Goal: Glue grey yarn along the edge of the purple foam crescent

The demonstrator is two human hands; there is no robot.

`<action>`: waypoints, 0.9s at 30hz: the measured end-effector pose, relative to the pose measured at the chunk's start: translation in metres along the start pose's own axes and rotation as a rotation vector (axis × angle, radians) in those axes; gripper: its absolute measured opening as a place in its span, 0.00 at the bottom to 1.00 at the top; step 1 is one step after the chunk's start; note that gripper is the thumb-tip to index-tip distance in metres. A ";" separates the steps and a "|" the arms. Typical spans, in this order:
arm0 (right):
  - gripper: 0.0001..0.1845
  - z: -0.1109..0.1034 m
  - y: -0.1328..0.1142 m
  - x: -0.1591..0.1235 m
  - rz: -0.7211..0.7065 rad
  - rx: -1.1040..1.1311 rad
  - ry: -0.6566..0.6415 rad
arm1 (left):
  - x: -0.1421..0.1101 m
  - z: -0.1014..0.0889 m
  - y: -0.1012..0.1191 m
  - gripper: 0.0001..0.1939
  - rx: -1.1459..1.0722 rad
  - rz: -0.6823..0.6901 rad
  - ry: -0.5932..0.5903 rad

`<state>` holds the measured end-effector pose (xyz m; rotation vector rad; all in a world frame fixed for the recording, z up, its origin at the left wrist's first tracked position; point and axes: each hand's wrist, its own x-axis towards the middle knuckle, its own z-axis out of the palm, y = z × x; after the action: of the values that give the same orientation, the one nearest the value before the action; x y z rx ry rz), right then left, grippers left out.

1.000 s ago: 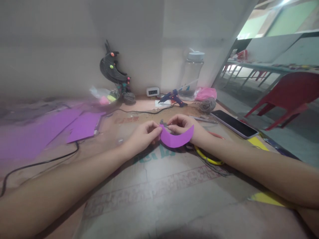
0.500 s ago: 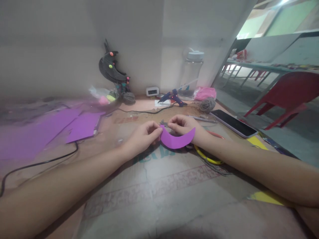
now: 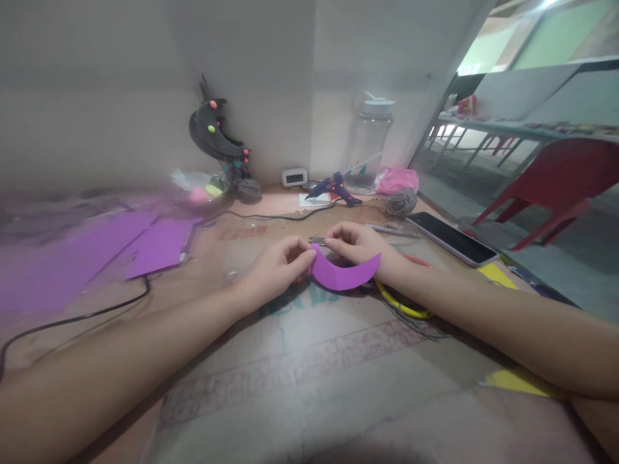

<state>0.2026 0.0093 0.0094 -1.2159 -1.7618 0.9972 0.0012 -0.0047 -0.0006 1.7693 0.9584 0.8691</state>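
Observation:
Between my hands is a purple paper crescent, its curve facing down and its free tip pointing right. My left hand pinches the crescent's left end between thumb and fingers. Just right of that end, my right hand is closed, thumb against forefinger; what its fingertips hold is too small to make out. A small dark grey piece shows behind the paper's upper tip, between the two hands. Under my right wrist lie a yellow loop and some grey strands.
A blue glue gun rests behind my hands, near a small white clock and a clear bottle. Purple paper sheets and a black cord lie left. At right is a phone. A black crescent ornament leans on the wall.
The crescent's free right tip has dipped slightly. Both hands keep nearly the same place and grip, and the whole view has shifted a little.

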 end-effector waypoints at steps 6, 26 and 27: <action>0.16 0.001 0.003 0.002 0.006 -0.019 -0.089 | 0.000 0.000 0.000 0.10 0.003 0.011 -0.026; 0.12 -0.024 -0.025 0.003 -0.117 0.061 -0.023 | 0.000 0.000 0.005 0.07 0.021 -0.023 -0.064; 0.11 -0.033 -0.031 0.005 -0.137 0.026 -0.014 | 0.000 0.000 0.005 0.07 0.020 -0.019 -0.073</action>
<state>0.2202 0.0127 0.0512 -1.0597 -1.8113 0.9474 0.0025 -0.0061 0.0038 1.7942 0.9379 0.7797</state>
